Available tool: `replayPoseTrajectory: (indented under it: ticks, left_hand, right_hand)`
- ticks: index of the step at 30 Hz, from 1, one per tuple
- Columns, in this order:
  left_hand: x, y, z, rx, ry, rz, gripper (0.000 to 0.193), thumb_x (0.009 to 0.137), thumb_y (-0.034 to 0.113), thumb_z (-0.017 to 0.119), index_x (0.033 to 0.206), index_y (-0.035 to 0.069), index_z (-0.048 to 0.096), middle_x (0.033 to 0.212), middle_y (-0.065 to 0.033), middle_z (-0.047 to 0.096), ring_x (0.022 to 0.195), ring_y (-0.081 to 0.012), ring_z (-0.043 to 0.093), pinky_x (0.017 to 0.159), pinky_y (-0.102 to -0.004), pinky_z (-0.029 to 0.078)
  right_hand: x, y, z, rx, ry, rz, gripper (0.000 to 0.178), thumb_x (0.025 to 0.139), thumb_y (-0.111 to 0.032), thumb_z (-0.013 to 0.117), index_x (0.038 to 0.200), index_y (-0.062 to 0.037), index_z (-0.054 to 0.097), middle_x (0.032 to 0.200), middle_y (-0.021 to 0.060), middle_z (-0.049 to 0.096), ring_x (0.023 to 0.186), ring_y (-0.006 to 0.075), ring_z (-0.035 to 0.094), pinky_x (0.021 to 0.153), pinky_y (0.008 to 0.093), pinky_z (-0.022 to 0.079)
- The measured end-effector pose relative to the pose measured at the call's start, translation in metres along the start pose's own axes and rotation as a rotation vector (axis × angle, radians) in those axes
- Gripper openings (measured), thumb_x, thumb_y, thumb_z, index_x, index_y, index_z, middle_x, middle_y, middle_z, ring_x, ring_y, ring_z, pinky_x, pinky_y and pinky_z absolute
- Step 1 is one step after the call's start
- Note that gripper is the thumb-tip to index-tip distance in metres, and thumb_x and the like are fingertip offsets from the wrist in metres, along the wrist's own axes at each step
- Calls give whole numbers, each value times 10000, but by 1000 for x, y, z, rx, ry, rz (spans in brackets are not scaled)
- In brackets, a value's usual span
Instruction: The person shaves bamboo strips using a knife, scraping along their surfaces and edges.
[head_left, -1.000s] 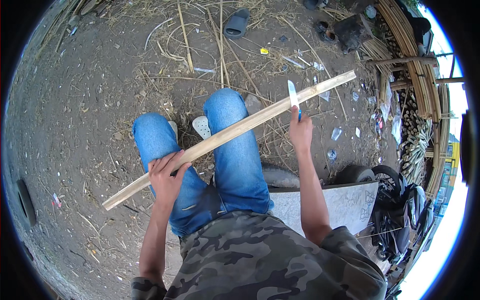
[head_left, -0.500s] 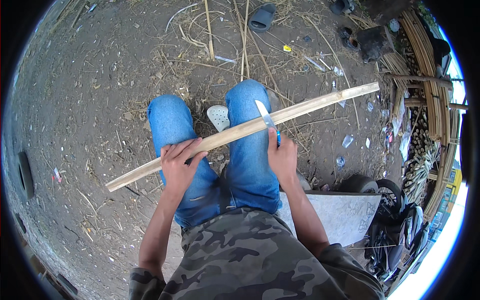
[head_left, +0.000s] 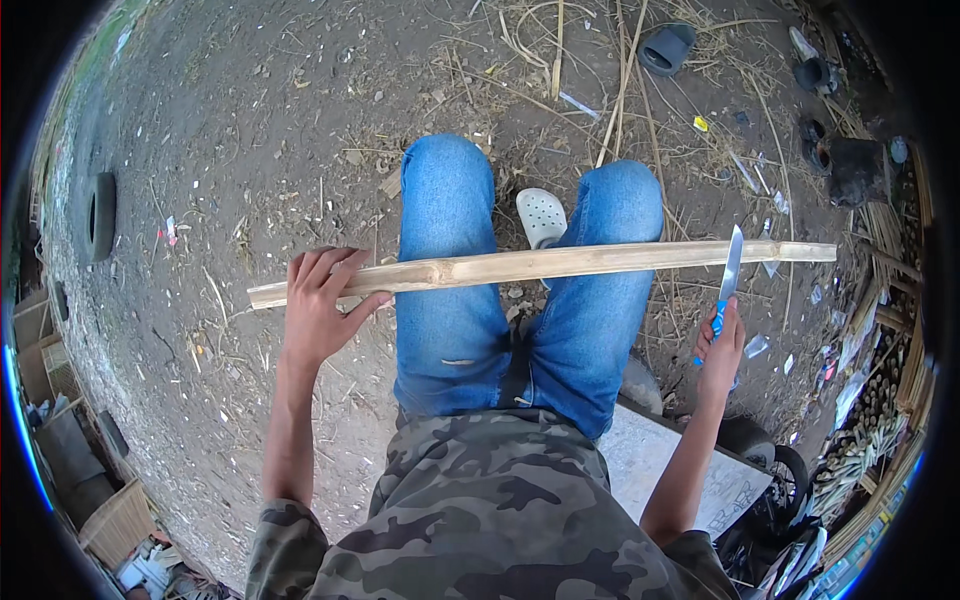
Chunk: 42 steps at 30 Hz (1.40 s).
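Resting across both our denim-clad knees, the bamboo strip lies nearly level, its far end reaching out past our right leg. Our left hand is closed around it near its left end — fingers curled over the top, thumb underneath. Our right hand is wrapped tight on the blue handle of a knife, the blade pointing up and meeting the strip near its right end. A white clog sits between our legs on the dirt ground.
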<state>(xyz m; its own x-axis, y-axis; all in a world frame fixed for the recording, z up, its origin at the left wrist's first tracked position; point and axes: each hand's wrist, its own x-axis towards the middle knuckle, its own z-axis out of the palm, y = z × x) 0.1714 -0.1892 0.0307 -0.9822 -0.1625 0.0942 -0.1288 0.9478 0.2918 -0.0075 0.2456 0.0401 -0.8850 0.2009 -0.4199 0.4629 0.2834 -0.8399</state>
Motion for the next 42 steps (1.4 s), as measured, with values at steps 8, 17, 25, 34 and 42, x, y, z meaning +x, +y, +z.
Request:
replayPoseTrajectory:
  ticks: [8, 17, 25, 34, 42]
  left_hand:
    - [-2, -17, 17, -22, 40, 25, 446, 714, 415, 799, 949, 54, 686, 722, -25, 594, 652, -193, 582, 669, -341, 421]
    - [7, -22, 37, -125, -33, -10, 502, 692, 496, 803, 798, 36, 632, 701, -76, 600, 665, -263, 613, 688, -381, 479]
    - [6, -20, 34, -142, -54, -86, 480, 702, 491, 800, 775, 48, 630, 686, -64, 607, 633, -254, 596, 761, -375, 459]
    - [11, 47, 55, -326, 171, -92, 518, 825, 340, 719, 1240, 65, 573, 1138, -118, 580, 1014, -296, 531, 935, -448, 359]
    - [22, 53, 51, -381, 20, -160, 490, 821, 328, 724, 1264, 142, 631, 1145, -50, 575, 1009, -249, 477, 936, -397, 306]
  right_hand:
    - [-80, -17, 97, -38, -502, -113, 320, 1037, -287, 453, 973, 2, 573, 711, 16, 526, 519, 54, 469, 460, 215, 355]
    - [-113, 10, 201, 145, -1002, 325, 252, 1016, -301, 522, 965, -59, 477, 631, 4, 512, 454, 50, 426, 411, 209, 304]
    - [-118, 6, 205, 202, -1036, 572, 482, 1016, -475, 447, 737, -83, 463, 539, -63, 366, 412, 31, 317, 396, 212, 253]
    - [-129, 29, 219, -56, -864, 161, 585, 1000, -498, 463, 700, 0, 523, 517, 46, 469, 464, 116, 459, 451, 322, 372]
    - [-127, 29, 217, -182, -803, 71, 558, 1002, -460, 478, 762, 39, 551, 524, 104, 479, 454, 182, 480, 471, 368, 403]
